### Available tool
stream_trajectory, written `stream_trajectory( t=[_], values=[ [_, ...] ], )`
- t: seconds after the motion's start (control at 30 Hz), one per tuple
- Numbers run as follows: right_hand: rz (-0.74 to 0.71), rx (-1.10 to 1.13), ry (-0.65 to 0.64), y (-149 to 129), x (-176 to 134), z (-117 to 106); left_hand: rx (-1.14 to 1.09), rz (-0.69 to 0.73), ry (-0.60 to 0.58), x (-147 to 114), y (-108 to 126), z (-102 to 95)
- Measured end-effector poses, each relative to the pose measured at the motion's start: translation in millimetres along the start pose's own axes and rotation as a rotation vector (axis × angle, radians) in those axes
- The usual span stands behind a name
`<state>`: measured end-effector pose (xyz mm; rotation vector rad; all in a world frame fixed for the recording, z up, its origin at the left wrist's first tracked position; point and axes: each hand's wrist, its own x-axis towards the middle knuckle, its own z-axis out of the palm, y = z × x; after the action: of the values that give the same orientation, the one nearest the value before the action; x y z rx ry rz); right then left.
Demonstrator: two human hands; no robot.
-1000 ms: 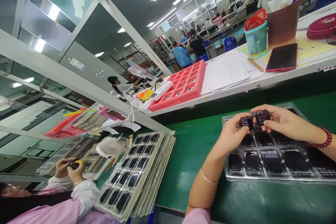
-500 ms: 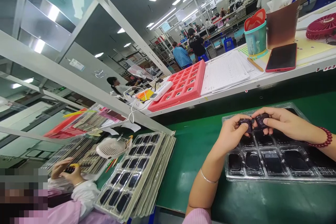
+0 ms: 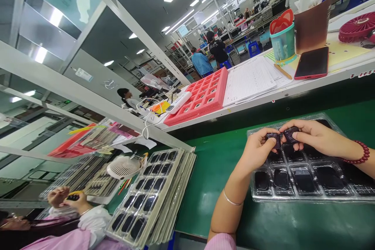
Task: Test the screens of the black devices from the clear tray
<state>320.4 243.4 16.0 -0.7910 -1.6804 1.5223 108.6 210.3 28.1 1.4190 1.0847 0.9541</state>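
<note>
Co-worker's hands: one hand (image 3: 58,196) is now a little away from a dark item (image 3: 72,197) that the other (image 3: 79,203) holds; a second ago both met around it.
Stacked trays: pale-edged stack (image 3: 166,199) on the green tabletop (image 3: 202,191), dark rectangular pieces showing in the top one; unchanged.
White fan: the fan (image 3: 124,166) stands just beyond the stack, also unchanged.
Red foam tray: on the raised white shelf, the foam tray (image 3: 197,95) has small round items in some cells; no change beyond the slight shift of view.
Left hand: the hand (image 3: 260,149) pinches the left piece (image 3: 273,140), thumb now across its face; a second ago the thumb sat lower and white marks showed there.
Right piece: this piece (image 3: 291,135) is tilted beside the left one, its face turned so that its marks read less clearly than a second ago.
Right hand: the hand (image 3: 312,137) pinches the right piece between thumb and fingers.
Clear tray: the tray (image 3: 299,199) lies beneath both hands, with dark pieces in its front row, unmoved. Both held pieces remain above it, so the change appears to be a regrip during handling, with neither set down.
</note>
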Motion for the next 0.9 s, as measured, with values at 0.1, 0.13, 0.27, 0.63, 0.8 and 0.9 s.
stream_trajectory(
  t=[0.1, 0.13, 0.27, 0.63, 0.8, 0.9],
  values=[
    [-0.003, 0.000, -0.008, 1.0, 0.2, -0.9, 0.006, 0.002, -0.005, -0.4, -0.4, 0.0],
    [-0.003, -0.004, -0.011, 1.2, 0.4, -1.4, 0.008, 0.004, -0.007, -0.7, -0.6, 0.1],
    [-0.001, -0.009, -0.014, 0.6, 0.7, -1.5, 0.017, 0.008, -0.005, -1.6, -1.2, 0.3],
    [0.003, -0.006, 0.001, -2.2, 0.8, -1.1, 0.036, 0.024, 0.016, -1.6, 0.7, 0.0],
    [-0.022, 0.014, 0.023, 1.0, 0.2, -0.9, 0.038, 0.049, 0.053, -1.1, 1.1, 0.6],
    [-0.028, 0.001, 0.008, 4.1, -0.3, 0.3, 0.000, 0.054, 0.058, 0.6, -1.0, 0.9]
  ],
)
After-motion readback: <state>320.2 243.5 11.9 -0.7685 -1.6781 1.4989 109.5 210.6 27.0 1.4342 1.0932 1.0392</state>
